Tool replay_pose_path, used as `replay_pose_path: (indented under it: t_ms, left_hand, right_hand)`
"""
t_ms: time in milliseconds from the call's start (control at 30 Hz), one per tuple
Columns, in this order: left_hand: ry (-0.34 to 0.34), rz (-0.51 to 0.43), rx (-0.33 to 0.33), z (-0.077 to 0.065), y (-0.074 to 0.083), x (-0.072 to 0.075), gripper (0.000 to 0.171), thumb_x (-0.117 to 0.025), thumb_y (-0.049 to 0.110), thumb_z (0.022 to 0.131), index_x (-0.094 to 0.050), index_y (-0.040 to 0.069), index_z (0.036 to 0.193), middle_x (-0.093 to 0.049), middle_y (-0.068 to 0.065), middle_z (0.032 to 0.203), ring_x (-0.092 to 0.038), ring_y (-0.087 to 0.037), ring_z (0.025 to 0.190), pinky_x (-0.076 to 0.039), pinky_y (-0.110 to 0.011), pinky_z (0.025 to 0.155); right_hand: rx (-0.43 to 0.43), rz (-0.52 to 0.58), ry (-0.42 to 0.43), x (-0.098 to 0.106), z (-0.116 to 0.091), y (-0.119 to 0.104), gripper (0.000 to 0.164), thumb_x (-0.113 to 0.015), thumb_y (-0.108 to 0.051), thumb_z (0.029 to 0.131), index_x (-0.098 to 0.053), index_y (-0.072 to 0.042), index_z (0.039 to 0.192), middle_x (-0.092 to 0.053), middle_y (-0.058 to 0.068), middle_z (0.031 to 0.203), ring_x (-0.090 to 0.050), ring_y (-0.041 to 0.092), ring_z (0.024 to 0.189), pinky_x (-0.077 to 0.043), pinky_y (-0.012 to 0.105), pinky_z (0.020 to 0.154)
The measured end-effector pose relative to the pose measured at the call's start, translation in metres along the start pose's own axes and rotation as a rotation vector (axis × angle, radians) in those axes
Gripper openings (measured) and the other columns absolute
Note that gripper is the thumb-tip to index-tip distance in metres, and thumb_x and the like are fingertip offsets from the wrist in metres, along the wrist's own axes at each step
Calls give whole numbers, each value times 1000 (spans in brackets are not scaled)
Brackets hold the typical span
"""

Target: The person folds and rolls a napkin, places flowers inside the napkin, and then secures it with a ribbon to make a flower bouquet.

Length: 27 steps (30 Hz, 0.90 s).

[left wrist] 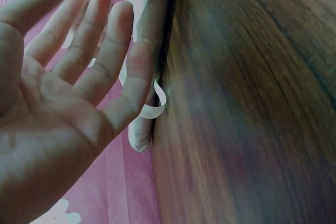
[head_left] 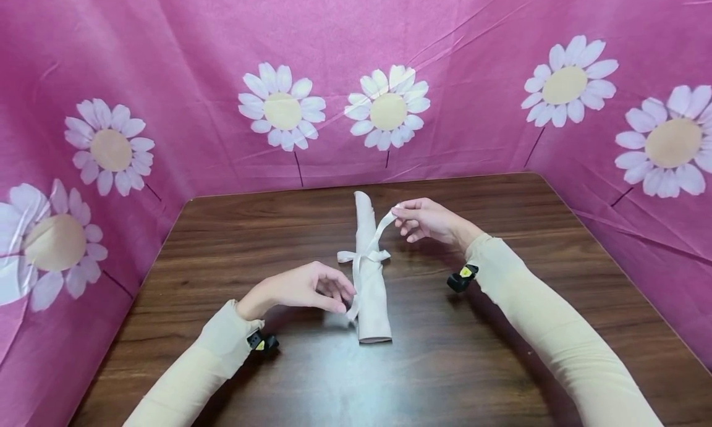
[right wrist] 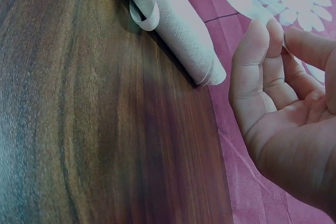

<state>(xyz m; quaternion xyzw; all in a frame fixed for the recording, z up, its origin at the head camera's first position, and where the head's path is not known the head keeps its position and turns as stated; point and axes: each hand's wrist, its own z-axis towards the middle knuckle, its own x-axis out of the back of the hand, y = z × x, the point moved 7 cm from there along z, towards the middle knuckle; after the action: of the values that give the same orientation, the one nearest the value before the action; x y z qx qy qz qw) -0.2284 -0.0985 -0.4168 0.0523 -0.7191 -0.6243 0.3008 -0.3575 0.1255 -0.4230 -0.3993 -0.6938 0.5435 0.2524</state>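
A rolled cream cloth (head_left: 372, 300) lies lengthwise on the table, with a white ribbon (head_left: 381, 228) tied in a bow round its middle. My right hand (head_left: 431, 222) pinches one ribbon tail between thumb and fingertips, lifted up and to the right of the roll. The other tail hangs along the near left side of the roll, beside my left hand (head_left: 311, 288). Loosely bent fingers (left wrist: 115, 51) of that hand show in the left wrist view, the palm bare. In the right wrist view, a bow loop (right wrist: 147, 18) sticks out from the roll.
The dark wooden table (head_left: 233, 229) is bordered at the back and sides by a pink cloth (head_left: 345, 31) printed with daisies. Each wrist wears a black strap camera over a cream sleeve (head_left: 534, 303).
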Motion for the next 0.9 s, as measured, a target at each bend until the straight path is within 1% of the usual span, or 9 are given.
replay_pose_path:
  t_ms: [100, 267, 433, 567, 633, 700, 800, 833, 900]
  left_hand:
    - [-9, 23, 3, -1, 0, 0, 32, -74, 9, 93, -66, -6, 121, -71, -19, 108, -69, -20, 93, -56, -38, 87]
    - [41, 48, 6, 1, 0, 6, 28, -72, 11, 95, -68, -5, 118, -72, -14, 104, -69, -20, 93, -57, -37, 85]
    - [87, 52, -4, 3, 5, 15, 27, -72, 8, 95, -67, -7, 117, -72, -10, 100, -69, -20, 92, -57, -37, 85]
    - [171, 82, -2, 3, 9, 30, 29, -73, 9, 94, -67, -6, 119, -72, -15, 106, -69, -22, 97, -56, -39, 89]
    - [226, 96, 16, 3, 11, 38, 35, -76, 12, 93, -66, -3, 122, -70, -17, 113, -67, -26, 103, -54, -43, 92]
    - [283, 121, 45, 3, 10, 46, 43, -80, 16, 90, -64, 1, 127, -67, -18, 123, -63, -31, 112, -51, -46, 97]
    - [357, 213, 88, 6, 6, 55, 58, -84, 25, 85, -59, 7, 135, -61, -15, 135, -56, -32, 124, -45, -48, 103]
    - [376, 246, 100, 7, 4, 58, 62, -86, 27, 84, -59, 8, 136, -60, -14, 138, -54, -31, 127, -44, -48, 105]
    - [392, 296, 113, 11, 1, 60, 68, -87, 29, 82, -57, 6, 138, -59, -14, 139, -52, -29, 129, -42, -48, 107]
  right_hand:
    - [-3, 7, 5, 2, 1, 2, 15, -60, -24, 104, -65, -9, 104, -63, 4, 86, -61, 12, 68, -55, 29, 59]
    - [7, 9, 0, 3, 2, 2, 16, -61, -24, 104, -66, -9, 106, -64, 5, 86, -61, 12, 68, -55, 30, 60]
    - [3, 11, -1, 2, 2, 2, 16, -61, -24, 104, -66, -9, 106, -64, 6, 86, -61, 12, 68, -55, 30, 60]
    - [1, 8, -1, 1, 0, 1, 17, -61, -25, 104, -65, -9, 107, -63, 5, 87, -61, 13, 68, -54, 30, 59]
    - [3, 10, 4, 1, 0, 1, 17, -60, -25, 104, -64, -9, 106, -63, 5, 87, -61, 13, 68, -54, 29, 59]
    - [3, 17, 11, 1, -1, 1, 16, -60, -24, 104, -63, -9, 106, -63, 5, 87, -61, 13, 68, -54, 30, 59]
    - [-1, 25, 13, 1, -1, 3, 15, -59, -23, 105, -63, -9, 107, -64, 5, 87, -61, 13, 68, -55, 30, 60]
    - [-3, 27, 13, 1, -1, 4, 15, -58, -23, 105, -63, -9, 108, -64, 5, 87, -61, 13, 68, -55, 30, 60]
    - [-4, 30, 13, 0, -2, 5, 14, -58, -22, 105, -63, -9, 108, -64, 4, 86, -62, 13, 69, -55, 30, 61]
